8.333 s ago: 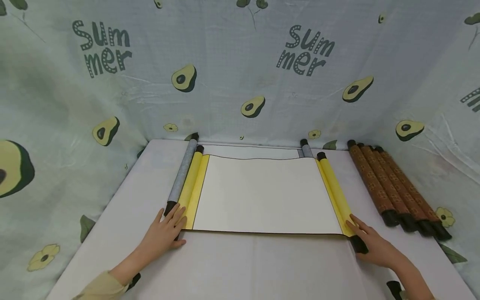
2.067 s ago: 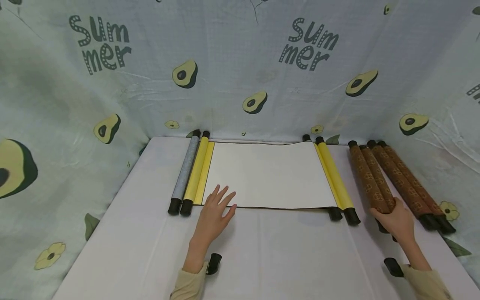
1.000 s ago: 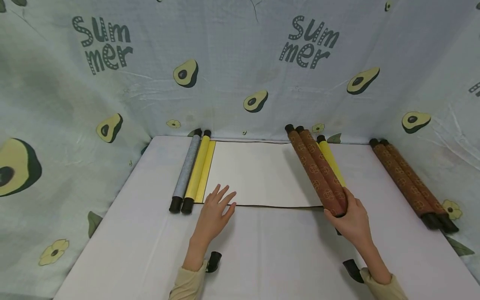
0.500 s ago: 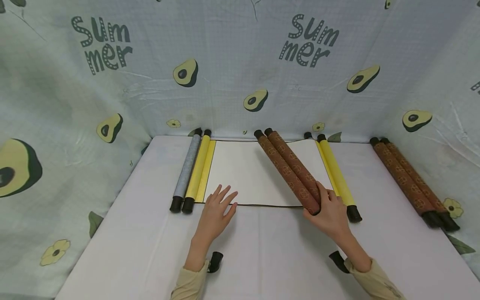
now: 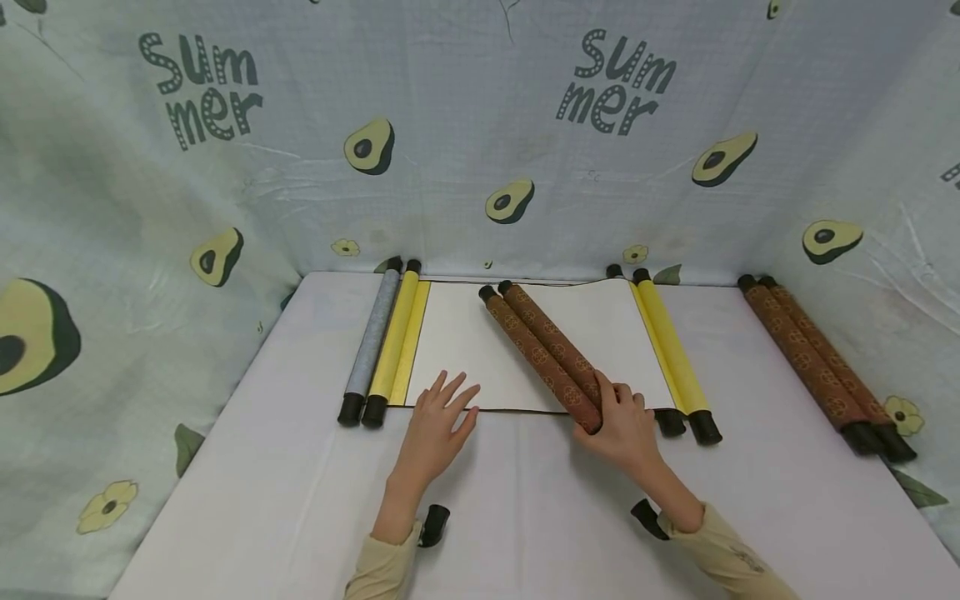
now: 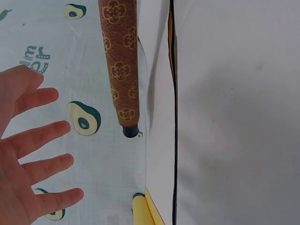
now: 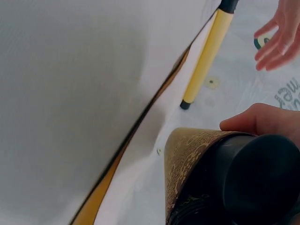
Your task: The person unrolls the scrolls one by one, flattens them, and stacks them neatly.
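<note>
My right hand [image 5: 622,429] grips the near end of a brown patterned scroll [image 5: 536,356], its two black-capped rollers side by side. The brown scroll is held slantwise over the white sheet of an unrolled yellow scroll [image 5: 457,333]. In the right wrist view its black end caps [image 7: 262,178] loom close, with the thumb along the side. My left hand [image 5: 435,429] holds nothing; its fingers are spread near the white sheet's front edge. The left wrist view shows those spread fingers [image 6: 47,133] apart from the brown scroll.
Under the yellow scroll lies a grey-blue scroll [image 5: 373,337], its left roller beside the yellow one. Another pair of brown rollers [image 5: 806,358] lies at the table's right edge. A cloth backdrop [image 5: 435,75] printed with avocados stands behind the white table [image 5: 517,517].
The yellow scroll was pushed back over the grey one. My right hand took one brown pair from the right and carried it left over the white sheet. My left hand moved right, then stayed nearly still.
</note>
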Demonstrator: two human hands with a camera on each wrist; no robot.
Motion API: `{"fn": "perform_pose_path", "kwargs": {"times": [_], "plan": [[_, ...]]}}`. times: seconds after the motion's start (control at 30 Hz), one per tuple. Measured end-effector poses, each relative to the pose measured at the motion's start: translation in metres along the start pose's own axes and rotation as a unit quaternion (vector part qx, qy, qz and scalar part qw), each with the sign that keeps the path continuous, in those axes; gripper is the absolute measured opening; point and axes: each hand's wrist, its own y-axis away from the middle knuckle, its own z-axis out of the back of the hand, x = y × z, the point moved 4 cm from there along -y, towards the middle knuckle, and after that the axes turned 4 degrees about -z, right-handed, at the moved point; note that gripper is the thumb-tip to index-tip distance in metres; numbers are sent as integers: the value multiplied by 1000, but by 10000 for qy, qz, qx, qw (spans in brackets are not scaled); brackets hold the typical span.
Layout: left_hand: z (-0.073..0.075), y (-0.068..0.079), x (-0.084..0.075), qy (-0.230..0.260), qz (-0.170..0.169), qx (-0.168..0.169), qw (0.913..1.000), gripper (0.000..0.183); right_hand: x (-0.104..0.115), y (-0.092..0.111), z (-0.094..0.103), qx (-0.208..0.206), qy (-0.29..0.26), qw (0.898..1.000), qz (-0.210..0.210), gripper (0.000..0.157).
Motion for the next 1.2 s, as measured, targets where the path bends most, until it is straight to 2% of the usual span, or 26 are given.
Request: {"fn": "perform_pose_path", "kwargs": {"times": [0.27, 0.47, 0.77, 0.87, 1.07, 1.2], "plan": [[-3, -2, -5, -54, -55, 116, 9999, 28, 15, 7, -15, 500, -45, 9984, -265, 77], [-7, -2, -5, -98, -13, 221, 9997, 28, 26, 11, -23, 804, 176, 9962, -272, 81], [-10, -5, -11, -51, -79, 257, 9996, 27, 34, 15, -35, 860, 267, 9956, -269, 85], [-13, -6, -15, 67, -81, 291, 9995, 27, 37, 16, -36, 989, 131, 9945, -311, 87], [-17, -8, -22, 341, 51, 472, 9983, 29, 50, 18, -38, 1507, -169, 9868, -571, 91], [-20, -9, -23, 438, 161, 554, 9974, 29, 59, 20, -41, 1540, -279, 9859, -590, 93]]}}
